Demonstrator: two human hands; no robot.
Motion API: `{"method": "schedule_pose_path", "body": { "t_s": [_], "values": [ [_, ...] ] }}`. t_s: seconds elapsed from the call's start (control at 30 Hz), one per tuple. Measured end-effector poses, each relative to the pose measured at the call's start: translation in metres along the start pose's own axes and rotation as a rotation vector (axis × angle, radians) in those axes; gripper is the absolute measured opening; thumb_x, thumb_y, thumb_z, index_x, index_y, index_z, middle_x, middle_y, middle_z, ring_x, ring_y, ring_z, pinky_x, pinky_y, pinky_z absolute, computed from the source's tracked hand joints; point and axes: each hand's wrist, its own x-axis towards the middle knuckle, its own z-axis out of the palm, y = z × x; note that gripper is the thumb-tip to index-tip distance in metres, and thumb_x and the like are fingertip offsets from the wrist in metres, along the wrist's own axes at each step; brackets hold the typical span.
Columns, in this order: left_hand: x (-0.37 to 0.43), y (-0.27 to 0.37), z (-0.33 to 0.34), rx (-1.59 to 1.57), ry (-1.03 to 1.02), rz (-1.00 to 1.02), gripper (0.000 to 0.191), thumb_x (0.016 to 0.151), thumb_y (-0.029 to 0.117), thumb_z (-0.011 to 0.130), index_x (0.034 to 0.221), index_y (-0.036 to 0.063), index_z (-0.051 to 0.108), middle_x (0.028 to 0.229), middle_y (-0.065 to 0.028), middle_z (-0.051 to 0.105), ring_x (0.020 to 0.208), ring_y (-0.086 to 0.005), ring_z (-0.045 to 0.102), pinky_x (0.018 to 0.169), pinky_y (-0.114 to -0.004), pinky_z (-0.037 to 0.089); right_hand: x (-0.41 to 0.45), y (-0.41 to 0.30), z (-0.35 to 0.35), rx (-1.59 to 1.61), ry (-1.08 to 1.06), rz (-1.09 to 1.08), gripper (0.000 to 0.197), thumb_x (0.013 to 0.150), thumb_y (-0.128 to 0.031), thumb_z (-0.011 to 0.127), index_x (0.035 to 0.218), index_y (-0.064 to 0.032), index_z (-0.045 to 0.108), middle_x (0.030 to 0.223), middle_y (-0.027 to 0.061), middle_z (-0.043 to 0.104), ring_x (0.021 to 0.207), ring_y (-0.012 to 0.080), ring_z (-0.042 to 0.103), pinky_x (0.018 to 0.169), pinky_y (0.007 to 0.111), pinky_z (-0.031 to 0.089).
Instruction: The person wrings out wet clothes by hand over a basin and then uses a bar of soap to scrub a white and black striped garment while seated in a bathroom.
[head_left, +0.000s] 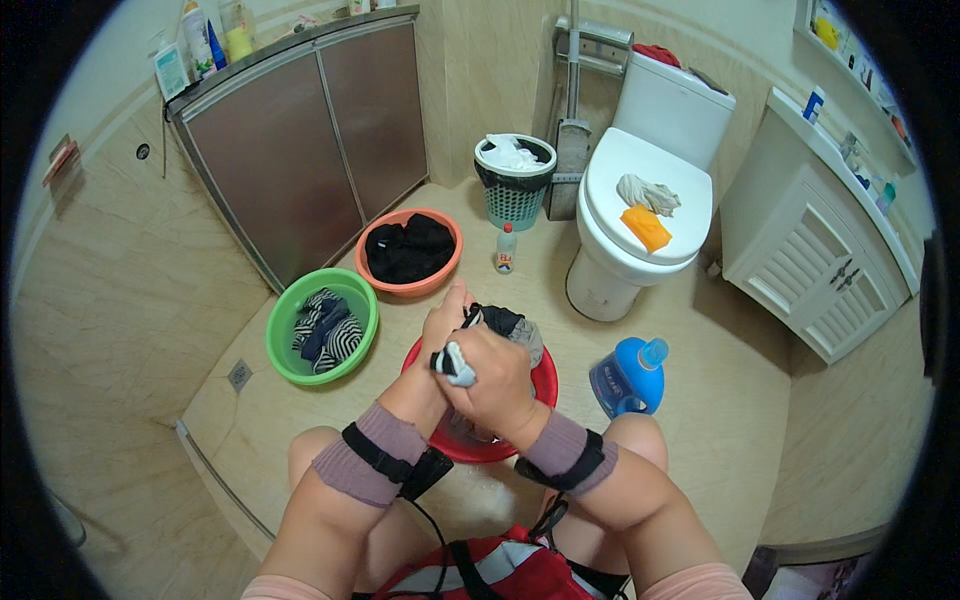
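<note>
Both of my hands are together over a red plastic basin (553, 379), gripping one bunched cloth garment (505, 322) in black, grey and white. My right hand (491, 375) is a fist around it, with a pale, dark-striped end (456, 365) poking out on the left. My left hand (442, 324) is just beyond, pressed against the right one, and its fingers are mostly hidden. Part of the garment hangs past the hands at the basin's far side. Inside the basin there is wet-looking content, largely covered by my hands and forearms.
Left of the basin are a green basin (279, 349) of striped clothes and an orange basin (448, 281) of black cloth. A blue detergent jug (630, 379) stands right. Farther off are a small bottle (505, 251), a wastebasket (516, 202) and a toilet (600, 202) with cloths.
</note>
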Motion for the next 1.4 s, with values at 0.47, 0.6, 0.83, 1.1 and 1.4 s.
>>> {"method": "schedule_pose_path", "body": {
  "t_s": [0.47, 0.6, 0.83, 1.1, 1.4],
  "values": [
    [-0.054, 0.007, 0.046, -0.121, -0.032, -0.207, 0.033, 0.096, 0.038, 0.048, 0.103, 0.008, 0.06, 0.095, -0.0046, 0.063, 0.088, -0.0182, 0.06, 0.078, -0.037, 0.048, 0.009, 0.049, -0.014, -0.073, 0.111, 0.357, 0.02, 0.076, -0.021, 0.068, 0.084, -0.0048, 0.058, 0.075, 0.0182, 0.062, 0.069, 0.0382, 0.061, 0.06, 0.043, 0.048],
    [-0.037, -0.004, 0.019, 0.14, -0.309, 0.065, 0.03, 0.098, 0.031, 0.045, 0.092, 0.0045, 0.057, 0.093, -0.0033, 0.06, 0.077, -0.0128, 0.056, 0.072, -0.03, 0.045, 0.026, 0.089, -0.02, 0.343, 0.291, 0.596, 0.02, 0.084, -0.021, 0.067, 0.08, -0.0029, 0.059, 0.067, 0.0035, 0.061, 0.058, 0.0136, 0.057, 0.053, 0.029, 0.044],
    [-0.032, 0.036, -0.004, 1.549, -0.422, 0.698, 0.058, 0.067, 0.017, 0.075, 0.119, 0.0092, 0.051, 0.109, -0.0203, 0.057, 0.105, -0.0357, 0.056, 0.086, -0.041, 0.047, 0.031, 0.088, -0.059, 0.741, 0.412, 0.789, 0.013, 0.09, -0.02, 0.062, 0.084, -0.01, 0.057, 0.073, -0.0063, 0.053, 0.064, 0.0039, 0.046, 0.056, 0.024, 0.039],
    [-0.025, 0.058, -0.004, 0.719, -0.483, 0.28, 0.022, 0.084, 0.008, 0.061, 0.105, 0.0023, 0.064, 0.091, 0.0005, 0.065, 0.085, -0.0078, 0.055, 0.076, -0.027, 0.045, 0.029, 0.074, -0.052, 0.614, 0.139, 0.822, 0.017, 0.084, -0.018, 0.07, 0.09, -0.0061, 0.059, 0.078, -0.004, 0.058, 0.071, 0.0054, 0.051, 0.063, 0.024, 0.044],
    [-0.021, 0.056, -0.027, 0.326, -0.438, -0.253, 0.023, 0.087, 0.006, 0.06, 0.109, 0.0027, 0.062, 0.097, -0.0018, 0.066, 0.084, -0.0113, 0.062, 0.075, -0.026, 0.05, 0.01, 0.076, -0.038, 0.217, -0.535, 0.488, 0.038, 0.074, -0.019, 0.075, 0.105, -0.005, 0.058, 0.087, 0.0082, 0.066, 0.079, 0.0176, 0.061, 0.074, 0.033, 0.049]
  ]
}}
